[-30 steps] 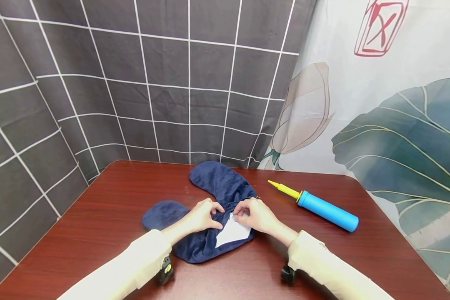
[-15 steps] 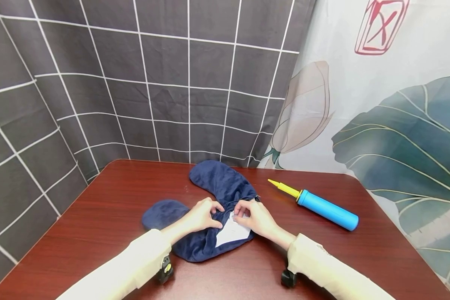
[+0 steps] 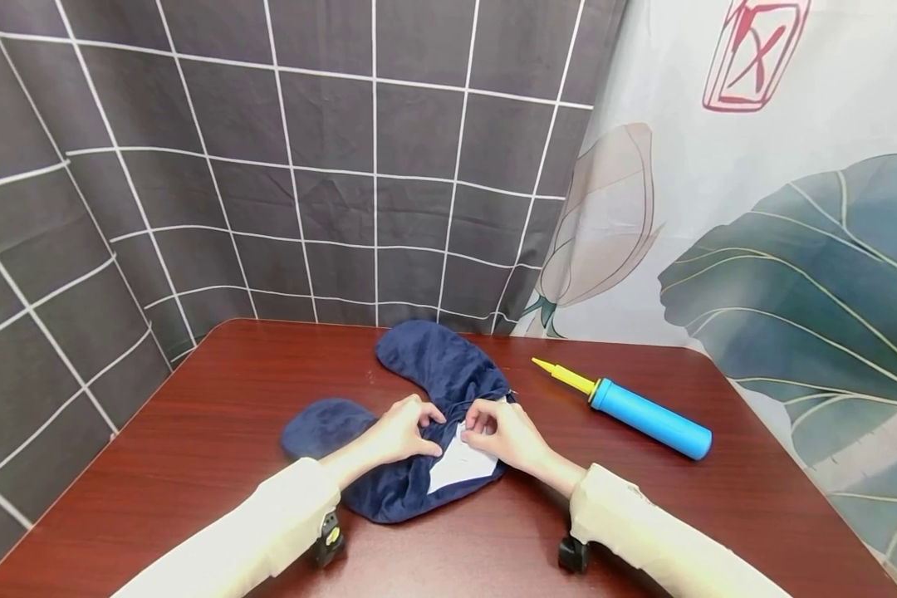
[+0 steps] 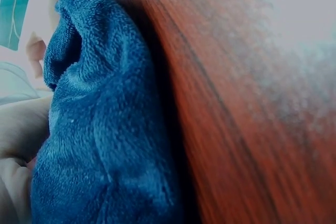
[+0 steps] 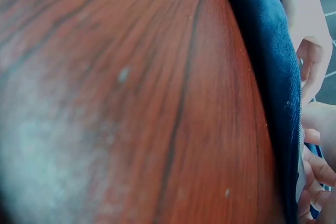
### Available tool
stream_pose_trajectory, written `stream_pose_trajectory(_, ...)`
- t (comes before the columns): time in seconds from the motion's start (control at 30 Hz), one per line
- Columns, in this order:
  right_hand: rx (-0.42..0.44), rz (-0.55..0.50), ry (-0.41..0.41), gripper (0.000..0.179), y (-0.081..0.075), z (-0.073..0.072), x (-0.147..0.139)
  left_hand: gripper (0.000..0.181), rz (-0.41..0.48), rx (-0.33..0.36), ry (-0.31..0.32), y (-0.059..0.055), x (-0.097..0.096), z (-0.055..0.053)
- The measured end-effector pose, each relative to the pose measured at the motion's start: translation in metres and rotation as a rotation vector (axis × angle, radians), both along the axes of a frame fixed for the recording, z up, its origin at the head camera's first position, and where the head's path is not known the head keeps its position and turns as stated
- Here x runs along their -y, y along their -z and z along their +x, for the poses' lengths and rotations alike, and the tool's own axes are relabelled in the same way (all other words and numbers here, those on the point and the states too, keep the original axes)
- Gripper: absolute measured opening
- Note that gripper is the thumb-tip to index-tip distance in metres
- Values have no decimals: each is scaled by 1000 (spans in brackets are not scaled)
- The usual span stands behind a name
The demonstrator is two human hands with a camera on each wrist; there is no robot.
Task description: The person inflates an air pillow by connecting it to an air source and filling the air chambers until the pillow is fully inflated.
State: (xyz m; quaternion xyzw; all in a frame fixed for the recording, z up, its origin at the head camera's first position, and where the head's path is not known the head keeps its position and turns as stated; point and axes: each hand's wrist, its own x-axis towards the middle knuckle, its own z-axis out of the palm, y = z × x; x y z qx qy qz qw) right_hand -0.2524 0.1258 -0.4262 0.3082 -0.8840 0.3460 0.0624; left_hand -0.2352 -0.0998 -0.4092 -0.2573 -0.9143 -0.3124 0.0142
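Observation:
A navy plush U-shaped neck pillow [image 3: 437, 361] lies on the table, its two arms pointing left. An opening in its cover shows a white inner piece [image 3: 458, 467]; in the right wrist view a zipper edge runs along the plush [image 5: 283, 77]. My left hand [image 3: 402, 430] holds the cover at the left side of the opening, thumb and fingers apart with fabric between them. With curled fingers, my right hand [image 3: 516, 432] pinches the white inner piece near the opening's upper end; the exact spot is hidden by the fingertips. Plush [image 4: 105, 135] fills much of the left wrist view.
A blue hand pump [image 3: 650, 419] with a yellow nozzle lies to the right on the reddish-brown wooden table [image 3: 217, 432]. Behind the table hang a dark grid-patterned curtain [image 3: 329, 208] and a white curtain with a leaf print [image 3: 815, 266].

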Motion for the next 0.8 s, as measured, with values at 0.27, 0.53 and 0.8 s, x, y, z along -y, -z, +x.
stream_pose_trajectory(0.27,0,-30,-12,16,0,0,2,37,-7,-21,-7,2,-1,0)
stream_pose_trajectory(0.53,31,-56,3,14,0,-1,-2,36,-22,-49,-7,5,-1,1)
stream_pose_trajectory(0.8,43,-99,-19,13,-1,-1,-6,37,-28,-28,-11,2,-2,0)
